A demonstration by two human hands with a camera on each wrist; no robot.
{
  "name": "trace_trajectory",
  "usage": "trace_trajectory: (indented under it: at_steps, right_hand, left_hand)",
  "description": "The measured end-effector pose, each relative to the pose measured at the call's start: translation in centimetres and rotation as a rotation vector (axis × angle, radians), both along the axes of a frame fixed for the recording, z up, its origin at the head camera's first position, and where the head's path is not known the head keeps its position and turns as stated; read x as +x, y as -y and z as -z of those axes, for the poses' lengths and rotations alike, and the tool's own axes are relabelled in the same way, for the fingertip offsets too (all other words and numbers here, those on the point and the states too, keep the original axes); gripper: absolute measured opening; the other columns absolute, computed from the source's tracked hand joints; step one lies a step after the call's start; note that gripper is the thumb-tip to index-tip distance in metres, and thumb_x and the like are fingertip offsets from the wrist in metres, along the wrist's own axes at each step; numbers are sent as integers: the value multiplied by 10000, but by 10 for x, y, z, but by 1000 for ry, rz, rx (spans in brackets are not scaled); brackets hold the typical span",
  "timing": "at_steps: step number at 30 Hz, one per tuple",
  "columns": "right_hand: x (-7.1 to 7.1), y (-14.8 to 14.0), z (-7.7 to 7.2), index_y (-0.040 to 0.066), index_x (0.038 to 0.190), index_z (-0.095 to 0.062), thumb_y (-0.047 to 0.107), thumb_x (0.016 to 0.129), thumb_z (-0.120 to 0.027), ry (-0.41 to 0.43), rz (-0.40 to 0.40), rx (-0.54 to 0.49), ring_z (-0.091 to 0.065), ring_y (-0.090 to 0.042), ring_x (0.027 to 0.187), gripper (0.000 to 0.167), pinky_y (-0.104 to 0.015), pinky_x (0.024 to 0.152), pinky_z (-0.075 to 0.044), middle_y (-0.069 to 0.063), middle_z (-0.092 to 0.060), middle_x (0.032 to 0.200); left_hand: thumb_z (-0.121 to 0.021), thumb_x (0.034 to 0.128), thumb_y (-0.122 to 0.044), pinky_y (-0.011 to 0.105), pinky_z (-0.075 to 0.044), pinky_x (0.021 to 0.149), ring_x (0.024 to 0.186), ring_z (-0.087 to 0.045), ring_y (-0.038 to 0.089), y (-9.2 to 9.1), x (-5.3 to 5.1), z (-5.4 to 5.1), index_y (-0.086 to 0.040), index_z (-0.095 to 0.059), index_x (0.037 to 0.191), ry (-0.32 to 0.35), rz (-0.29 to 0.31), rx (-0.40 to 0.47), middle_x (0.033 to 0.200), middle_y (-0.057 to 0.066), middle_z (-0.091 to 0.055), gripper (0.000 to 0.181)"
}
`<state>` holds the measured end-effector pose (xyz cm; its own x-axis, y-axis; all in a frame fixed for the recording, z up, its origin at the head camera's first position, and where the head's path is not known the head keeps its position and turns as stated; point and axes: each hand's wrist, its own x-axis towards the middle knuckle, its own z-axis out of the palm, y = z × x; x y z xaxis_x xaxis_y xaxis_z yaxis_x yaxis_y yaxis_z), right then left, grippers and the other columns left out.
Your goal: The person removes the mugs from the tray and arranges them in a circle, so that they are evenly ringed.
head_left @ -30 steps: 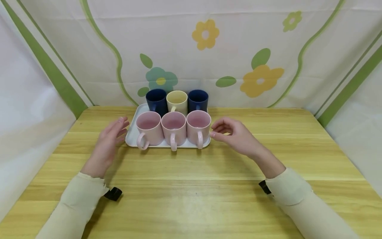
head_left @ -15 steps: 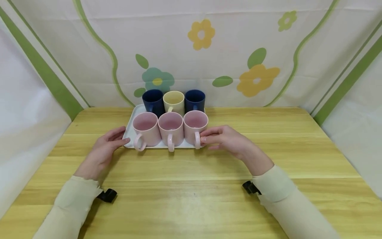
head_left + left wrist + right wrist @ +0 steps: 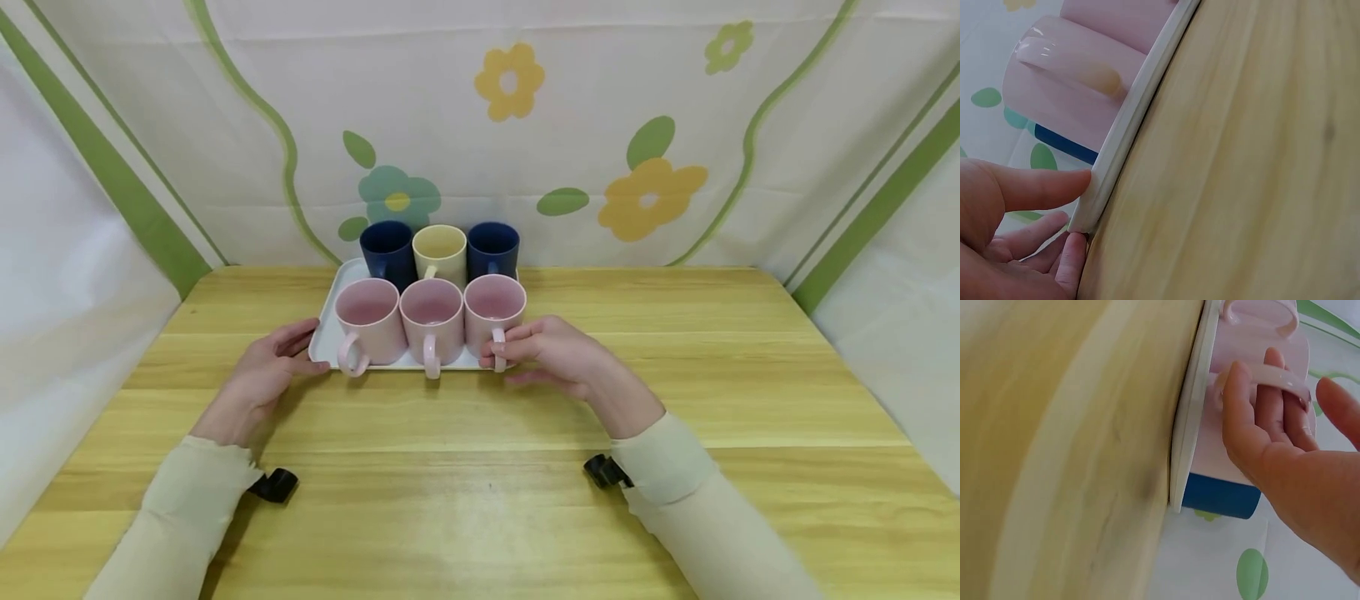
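Observation:
In the head view, a white tray (image 3: 324,337) carries two rows of mugs. In front are a left pink mug (image 3: 386,340), a middle pink mug (image 3: 446,337) and a right pink mug (image 3: 483,330). My left hand (image 3: 258,375) holds the tray's front left corner; its thumb (image 3: 1054,187) touches the rim and the fingers meet the corner from the other side. Several fingers of my right hand (image 3: 558,354) pass through the handle (image 3: 1279,378) of the right pink mug, while the thumb (image 3: 1341,409) stands apart from it.
Behind the pink mugs stand a yellow mug (image 3: 442,254) and two dark blue mugs, left (image 3: 397,262) and right (image 3: 495,260), partly hidden. All are on a wooden table (image 3: 480,483) against a flower-printed curtain (image 3: 450,108), close behind the tray.
My left hand has come down and right onto the tray's corner. From beside the right pink mug, my right hand has moved left and its fingers have entered the handle. The mugs stay put.

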<state>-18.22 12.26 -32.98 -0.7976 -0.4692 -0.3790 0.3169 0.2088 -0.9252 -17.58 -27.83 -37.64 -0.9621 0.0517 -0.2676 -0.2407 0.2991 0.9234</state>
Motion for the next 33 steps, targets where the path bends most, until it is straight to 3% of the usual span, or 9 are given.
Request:
trace_trajectory:
  at_steps: [3,10,21,29,33]
  right_hand:
    - [-2,4,0,-60,1291,-709,135,1056,-629,15,15,-13,-728,-217,1159,315,-446,1061,-571,-61,-809,1117]
    - [0,0,2,-105,1281,-685,129,1059,-623,14,16,-77,-744,-224,1127,329,-552,1198,-459,-35,-809,1045]
    - [0,-2,7,-93,1191,-689,95,1072,-587,-18,17,-102,-752,-165,995,245,-572,1194,-455,-1,-782,952]
    - [1,-5,6,-96,1164,-694,98,1064,-613,-45,109,-119,-743,-187,942,233,-574,1139,-506,-25,-754,933]
    - [1,-8,6,-139,1180,-687,100,1060,-622,-97,91,-126,-753,-190,923,275,-554,1076,-556,-47,-759,940]
  left_hand:
    - [-694,982,20,141,-473,1104,1620,-270,338,0,1,-2,-68,-208,1701,-8,-5,-1,1762,166,-247,872]
    - [-692,986,4,373,-348,1284,1624,-265,320,-5,-2,-2,-103,-196,1709,12,-3,-32,1767,136,-248,884]
    - [-707,986,-27,304,-399,1244,1620,-281,323,-4,1,-3,-92,-210,1705,17,8,-54,1762,135,-266,876]
    - [-693,999,-36,348,-386,1262,1610,-289,339,-2,1,-5,-93,-191,1709,17,13,-65,1763,157,-254,871]
    - [-698,999,-42,349,-392,1258,1611,-292,335,-2,2,-6,-92,-193,1708,19,13,-65,1761,150,-261,872]
